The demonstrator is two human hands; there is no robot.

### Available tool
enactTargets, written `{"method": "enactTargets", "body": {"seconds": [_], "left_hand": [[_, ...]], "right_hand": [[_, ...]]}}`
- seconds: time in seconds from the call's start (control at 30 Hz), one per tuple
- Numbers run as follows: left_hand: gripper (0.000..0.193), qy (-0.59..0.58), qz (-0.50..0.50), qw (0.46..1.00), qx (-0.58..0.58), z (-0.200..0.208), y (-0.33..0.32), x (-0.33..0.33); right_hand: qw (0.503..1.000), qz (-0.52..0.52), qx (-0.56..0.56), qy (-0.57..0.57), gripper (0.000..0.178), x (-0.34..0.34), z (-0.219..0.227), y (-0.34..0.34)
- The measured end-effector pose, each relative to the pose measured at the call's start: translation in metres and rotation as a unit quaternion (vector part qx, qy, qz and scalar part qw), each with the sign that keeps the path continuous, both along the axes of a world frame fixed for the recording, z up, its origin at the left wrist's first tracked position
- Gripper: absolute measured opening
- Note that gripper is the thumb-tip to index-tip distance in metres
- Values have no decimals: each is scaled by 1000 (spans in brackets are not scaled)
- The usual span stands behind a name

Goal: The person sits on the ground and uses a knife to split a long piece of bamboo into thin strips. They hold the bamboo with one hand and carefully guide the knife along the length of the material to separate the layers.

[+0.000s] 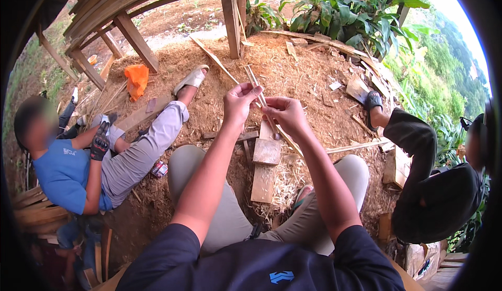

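Out in front of me, above the shavings, both my hands pinch thin pale strips of split wood or bamboo (250, 74). The fingers of my left hand (240, 101) close around them near their upper part. Just below and to the right, my right hand (286, 114) grips the same strips with thumb and fingers. A longer pale strip (212, 56) slants past my hands from upper left to lower right; whether I hold it too I cannot tell. Beneath my hands, between my knees, a wooden block (266, 152) rests on a board (262, 184).
A person in a blue shirt (63, 173) and dark glove sits at left, one leg stretched toward the middle. Another person in dark clothes (439, 202) sits at right. An orange bag (136, 81), a wooden bench frame (230, 19), shavings and offcuts (358, 88) lie around.
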State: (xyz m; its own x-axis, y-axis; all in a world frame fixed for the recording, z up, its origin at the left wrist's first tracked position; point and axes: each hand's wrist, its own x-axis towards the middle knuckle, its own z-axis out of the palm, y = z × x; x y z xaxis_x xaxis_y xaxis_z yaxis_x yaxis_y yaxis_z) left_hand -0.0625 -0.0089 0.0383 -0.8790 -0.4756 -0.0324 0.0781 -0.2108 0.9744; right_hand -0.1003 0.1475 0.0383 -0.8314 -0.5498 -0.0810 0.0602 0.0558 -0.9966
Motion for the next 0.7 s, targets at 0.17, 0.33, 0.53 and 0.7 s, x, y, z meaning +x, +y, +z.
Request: {"method": "enactTargets", "body": {"seconds": [0.17, 0.33, 0.53, 0.7], "left_hand": [[32, -16, -28, 999, 2, -4, 1, -2], [29, -1, -52, 997, -53, -4, 3, -2], [28, -16, -35, 998, -40, 1, 4, -1], [30, -28, -27, 996, -75, 0, 5, 0]], "right_hand": [[1000, -23, -9, -6, 29, -3, 1, -2], [998, -66, -16, -18, 33, -3, 10, -2], [995, -86, -41, -36, 38, -5, 7, 0], [997, -73, -15, 8, 28, -8, 1, 0]]}}
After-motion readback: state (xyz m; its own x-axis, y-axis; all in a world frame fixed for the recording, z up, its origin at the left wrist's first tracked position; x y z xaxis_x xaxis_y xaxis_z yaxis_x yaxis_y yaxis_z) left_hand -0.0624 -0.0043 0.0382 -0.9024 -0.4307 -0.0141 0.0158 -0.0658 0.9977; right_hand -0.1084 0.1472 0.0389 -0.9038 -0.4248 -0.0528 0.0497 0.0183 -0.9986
